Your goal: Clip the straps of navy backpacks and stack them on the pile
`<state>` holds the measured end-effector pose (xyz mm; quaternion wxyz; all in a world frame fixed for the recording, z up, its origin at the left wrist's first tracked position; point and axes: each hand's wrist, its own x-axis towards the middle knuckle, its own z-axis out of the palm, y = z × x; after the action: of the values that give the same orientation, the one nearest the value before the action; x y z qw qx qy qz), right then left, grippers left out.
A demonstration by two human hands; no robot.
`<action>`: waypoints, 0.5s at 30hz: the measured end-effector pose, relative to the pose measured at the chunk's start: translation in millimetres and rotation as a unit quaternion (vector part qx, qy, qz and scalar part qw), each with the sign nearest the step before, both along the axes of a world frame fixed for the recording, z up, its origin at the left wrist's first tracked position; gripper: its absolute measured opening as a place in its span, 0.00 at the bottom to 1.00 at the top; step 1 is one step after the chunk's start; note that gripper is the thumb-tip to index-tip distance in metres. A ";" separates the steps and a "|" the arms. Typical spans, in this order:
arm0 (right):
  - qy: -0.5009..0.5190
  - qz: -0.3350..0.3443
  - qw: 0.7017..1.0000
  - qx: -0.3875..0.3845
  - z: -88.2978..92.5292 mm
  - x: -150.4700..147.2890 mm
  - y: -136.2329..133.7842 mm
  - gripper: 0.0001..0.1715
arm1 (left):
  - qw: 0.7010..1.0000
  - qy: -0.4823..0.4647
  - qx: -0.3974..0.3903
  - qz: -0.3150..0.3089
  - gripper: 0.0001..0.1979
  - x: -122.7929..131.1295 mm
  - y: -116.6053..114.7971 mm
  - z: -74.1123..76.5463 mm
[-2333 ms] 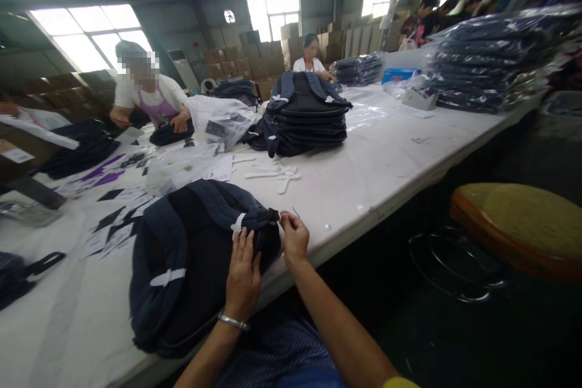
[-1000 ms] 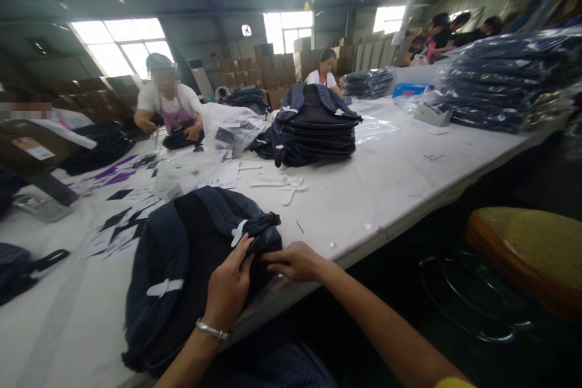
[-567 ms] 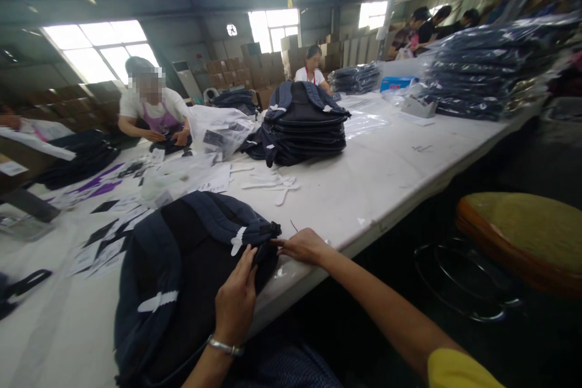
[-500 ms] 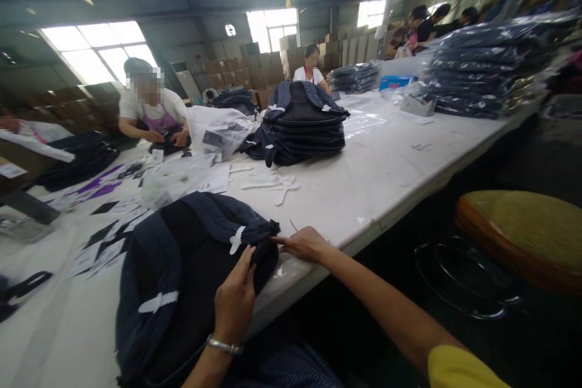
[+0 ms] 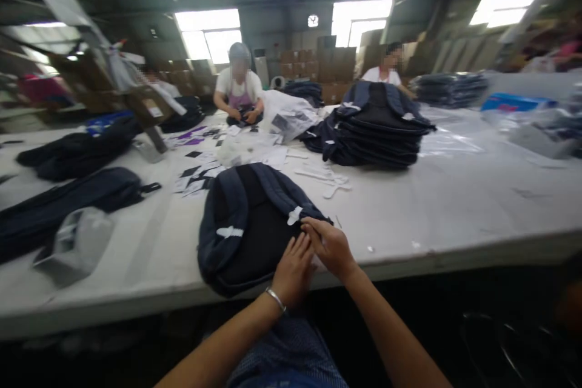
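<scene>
A dark navy backpack [image 5: 257,254] lies on the white table [image 5: 400,218] with its black back panel and padded shoulder straps facing up. Each strap carries a white wrap, one on the left [image 5: 230,232] and one on the right [image 5: 294,216]. My left hand [image 5: 296,268] rests on the backpack's near right edge with fingers stretched out, its thumb hidden. Just beyond it, my right hand [image 5: 331,247] pinches at the lower end of the right shoulder strap. The pinched part is mostly covered by my fingers.
Behind the backpack stands a stack of similar backpacks [image 5: 377,133]. White strips [image 5: 322,177] and scattered cards [image 5: 197,176] lie nearby. More dark bags [image 5: 68,197] and a grey-white packet [image 5: 77,239] are at left. Across the table, a person [image 5: 239,88] handles something dark.
The view has swung left and straightened, so the scene sits further right. My right hand has come in over the strap end beside the white wrap. My left hand stays on the backpack's edge.
</scene>
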<state>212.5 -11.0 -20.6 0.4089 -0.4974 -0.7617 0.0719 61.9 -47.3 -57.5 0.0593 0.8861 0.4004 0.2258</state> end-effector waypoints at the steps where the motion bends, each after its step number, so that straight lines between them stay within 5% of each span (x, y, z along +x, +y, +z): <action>1: -0.027 0.064 0.998 0.013 -6.0 -6.6 7.5 0.19 | 0.999 -0.034 -0.016 -0.028 0.24 -9.9 -8.7 6.1; 4: -0.162 0.155 0.974 0.045 -33.7 -13.5 30.7 0.21 | 0.983 -0.153 -0.055 -0.085 0.19 -56.1 -47.2 16.8; 7: -0.240 0.149 0.958 0.058 -46.8 -14.2 38.0 0.24 | 0.953 -0.289 -0.061 0.072 0.15 -113.6 -84.9 11.7; 11: -0.282 0.191 0.938 0.058 -29.0 -47.3 14.8 0.31 | 0.815 -0.455 -0.084 0.350 0.12 -172.6 -93.0 -11.2; 15: -0.305 0.252 0.918 0.017 -22.1 -94.3 -3.8 0.39 | 0.711 -0.575 -0.181 0.362 0.19 -191.8 -69.9 -27.9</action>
<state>118.2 -14.8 -42.7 0.1337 -0.2802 -0.9506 0.0046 -129.9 -117.3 -85.4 0.3515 0.3450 0.6122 0.6186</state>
